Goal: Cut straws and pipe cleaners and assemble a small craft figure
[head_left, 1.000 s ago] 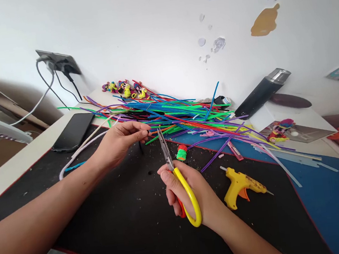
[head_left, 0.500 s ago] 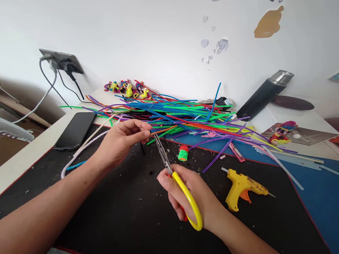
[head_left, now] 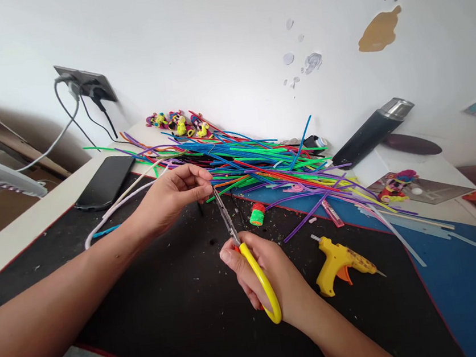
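Note:
My right hand (head_left: 269,269) is wrapped round the yellow handle of a pair of scissors (head_left: 231,225), whose blades point up and away. The blade tips meet the fingertips of my left hand (head_left: 179,194), where thumb and forefinger are pinched together. Whatever the pinch holds is too small to make out. A small red and green coiled piece (head_left: 257,214) lies on the black mat (head_left: 183,299), right of the scissors. Behind both hands spreads a pile of coloured pipe cleaners (head_left: 235,156).
On the right lie a yellow glue gun (head_left: 338,264) and a leaning black flask (head_left: 366,135). A phone (head_left: 105,182) rests at the left. Small colourful figures (head_left: 178,125) sit behind the pile, near the wall. A fan (head_left: 0,171) stands far left.
The scissor blades have come closer together, and their tips have shifted slightly left towards my left fingertips. My left hand has barely moved.

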A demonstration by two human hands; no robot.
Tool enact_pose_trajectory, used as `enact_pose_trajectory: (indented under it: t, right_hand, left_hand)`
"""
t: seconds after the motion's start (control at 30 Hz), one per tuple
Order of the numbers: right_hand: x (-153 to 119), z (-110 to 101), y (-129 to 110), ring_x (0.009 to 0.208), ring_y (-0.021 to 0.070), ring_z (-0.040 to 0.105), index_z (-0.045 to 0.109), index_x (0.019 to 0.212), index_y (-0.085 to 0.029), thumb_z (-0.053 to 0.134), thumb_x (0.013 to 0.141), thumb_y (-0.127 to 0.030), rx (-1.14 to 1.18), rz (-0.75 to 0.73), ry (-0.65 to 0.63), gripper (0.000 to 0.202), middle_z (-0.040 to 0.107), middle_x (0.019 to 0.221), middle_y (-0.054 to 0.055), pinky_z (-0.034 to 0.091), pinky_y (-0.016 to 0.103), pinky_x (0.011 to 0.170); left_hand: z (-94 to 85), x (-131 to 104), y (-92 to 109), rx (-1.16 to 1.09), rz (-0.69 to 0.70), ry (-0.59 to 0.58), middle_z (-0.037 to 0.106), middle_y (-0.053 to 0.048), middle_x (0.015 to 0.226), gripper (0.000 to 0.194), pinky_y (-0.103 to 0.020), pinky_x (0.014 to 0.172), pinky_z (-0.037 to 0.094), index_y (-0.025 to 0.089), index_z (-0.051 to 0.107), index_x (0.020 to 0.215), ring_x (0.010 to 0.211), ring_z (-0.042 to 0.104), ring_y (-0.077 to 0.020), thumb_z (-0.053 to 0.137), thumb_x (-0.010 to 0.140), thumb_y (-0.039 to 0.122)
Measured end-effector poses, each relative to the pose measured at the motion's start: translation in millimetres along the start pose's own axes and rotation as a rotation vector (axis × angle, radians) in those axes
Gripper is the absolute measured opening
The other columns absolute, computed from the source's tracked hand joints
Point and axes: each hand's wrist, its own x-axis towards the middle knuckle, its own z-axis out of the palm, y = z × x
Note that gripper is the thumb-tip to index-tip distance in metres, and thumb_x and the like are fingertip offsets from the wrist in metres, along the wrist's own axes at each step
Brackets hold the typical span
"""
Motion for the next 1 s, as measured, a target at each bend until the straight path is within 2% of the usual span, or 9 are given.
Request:
enact_pose_trajectory:
  t: [0.3, 0.47, 0.7, 0.83, 1.0]
  right_hand:
    - [0.7, 0.4, 0.4, 0.035, 0.0082, 0.042, 0.063, 0.098, -0.024, 0.072, 0.103, -0.059, -0.022, -0.006, 0.013, 0.036, 0.048, 0.049, -0.012, 0.033, 0.02, 0.039]
    - [1.7, -0.1, 4.9, 0.035, 0.0091, 0.045, 0.063, 0.098, -0.025, 0.072, 0.105, -0.058, -0.04, -0.01, 0.016, 0.035, 0.049, 0.05, -0.011, 0.035, 0.02, 0.039]
    - [1.6, -0.1, 6.1, 0.034, 0.0082, 0.043, 0.062, 0.097, -0.025, 0.072, 0.105, -0.056, -0.024, -0.006, 0.021, 0.033, 0.05, 0.051, -0.011, 0.034, 0.02, 0.039]
    - [1.9, -0.6, 6.2, 0.034, 0.0083, 0.043, 0.061, 0.097, -0.025, 0.072, 0.105, -0.057, 0.007, -0.016, 0.022, 0.034, 0.05, 0.051, -0.011, 0.035, 0.02, 0.039]
    - [0.5, -2.1, 3.0, 0.035, 0.0083, 0.041, 0.061, 0.097, -0.025, 0.071, 0.104, -0.058, 0.032, -0.032, 0.028, 0.036, 0.046, 0.049, -0.012, 0.035, 0.02, 0.04]
  left_hand:
    - [-7.0, 1.0, 0.5, 0.039, -0.032, -0.029, 0.074, -0.002, 0.079, 0.039, -0.025, 0.069, 0.055, 0.019, 0.08, 0.093, 0.074, 0.067, -0.0152, 0.106, 0.068, 0.033]
    - [-8.7, 0.8, -0.5, 0.056, -0.014, -0.035, 0.076, -0.003, 0.082, 0.038, -0.026, 0.07, 0.056, 0.019, 0.081, 0.095, 0.075, 0.068, -0.0157, 0.106, 0.071, 0.034]
    - [-7.7, 1.4, 0.1, 0.037, 0.005, -0.029, 0.074, -0.003, 0.082, 0.042, -0.026, 0.067, 0.055, 0.019, 0.083, 0.095, 0.073, 0.066, -0.0148, 0.108, 0.068, 0.038]
    - [-7.0, 2.3, -0.5, 0.005, 0.018, -0.033, 0.073, -0.003, 0.076, 0.044, -0.027, 0.064, 0.052, 0.019, 0.084, 0.096, 0.068, 0.063, -0.0152, 0.106, 0.071, 0.049]
    - [-9.2, 4.5, -2.4, 0.021, 0.03, 0.069, 0.075, -0.005, 0.077, 0.048, -0.029, 0.062, 0.049, 0.021, 0.081, 0.091, 0.067, 0.062, -0.0168, 0.096, 0.08, 0.065]
